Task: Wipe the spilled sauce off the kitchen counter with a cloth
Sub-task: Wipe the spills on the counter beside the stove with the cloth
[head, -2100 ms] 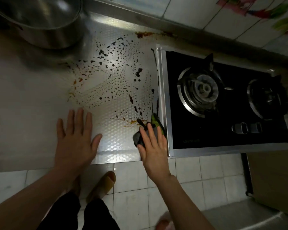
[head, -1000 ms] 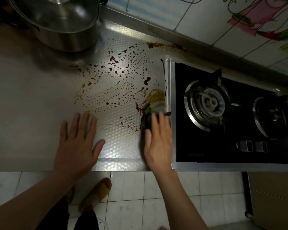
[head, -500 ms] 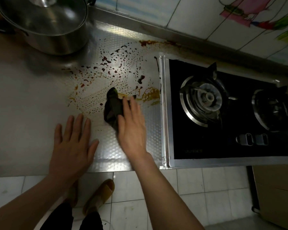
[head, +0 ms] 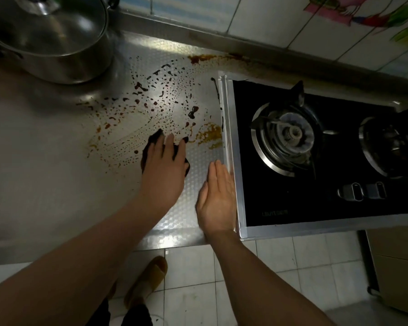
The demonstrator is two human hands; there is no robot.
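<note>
Head view, looking down on a steel tabletop (head: 45, 161). Left hand (head: 164, 165) pressed flat near centre, grip loose, fingers spread and near straight over a dark cloth (head: 151, 143), not curled round it as far as the dim light shows. Right hand (head: 218, 196) at four o'clock of it, fingers straight and together, holding nothing, just beside the metal rim of the gas stove (head: 280, 196).

Dark sauce (head: 193, 112) dotted from ten to one o'clock of the cloth, with an orange smear (head: 210, 135) at two o'clock against the stove rim and a brown streak (head: 205, 58) along the back edge.

Likely trouble: a soaked cloth dragging sauce into thin streaks instead of lifting it, or pushing it under the stove rim.

Lidded steel pot (head: 57, 43) at ten o'clock, crowding the far drops. Slippered foot (head: 149, 278) on tiled floor at six.
</note>
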